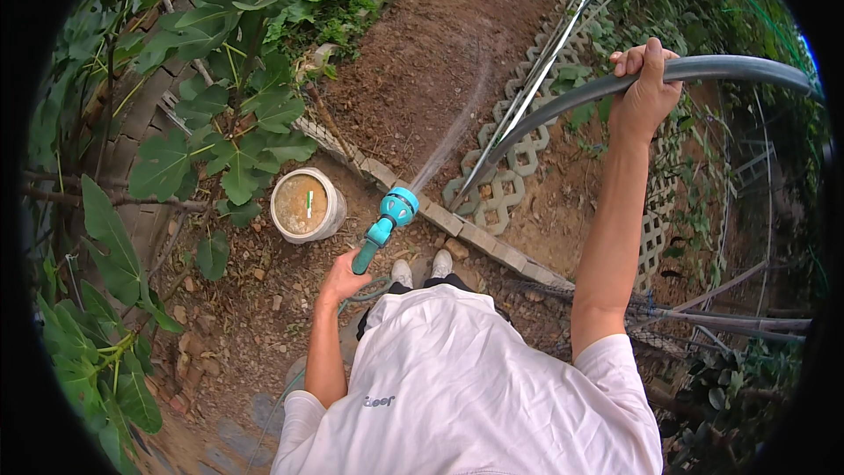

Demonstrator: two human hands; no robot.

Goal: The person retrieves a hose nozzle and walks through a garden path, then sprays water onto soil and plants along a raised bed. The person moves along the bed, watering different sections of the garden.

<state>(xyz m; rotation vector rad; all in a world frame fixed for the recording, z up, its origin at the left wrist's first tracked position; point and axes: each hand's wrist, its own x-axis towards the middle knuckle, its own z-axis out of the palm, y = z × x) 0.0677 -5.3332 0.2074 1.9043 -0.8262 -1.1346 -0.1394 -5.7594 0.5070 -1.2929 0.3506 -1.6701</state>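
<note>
My left hand (345, 279) is wrapped around the handle of a teal hose spray nozzle (389, 221), held low in front of my body. A fan of water (455, 135) leaves its head and falls over the bare soil bed (402, 66). Behind that hand a thin green hose (376, 291) trails down to the ground. Raised to the right, my right hand (645, 89) grips a thick grey curved pipe (580, 96). The pipe arches from the right edge of the view down towards the brick edging (484, 237).
A white bucket (335, 214) of murky water, with a small green-and-white object floating, stands left of the nozzle. Fig branches (231, 145) crowd the left side. Plastic lattice (501, 191) and metal poles (554, 46) line the bed's right side. Loose stones (264, 277) lie on the ground.
</note>
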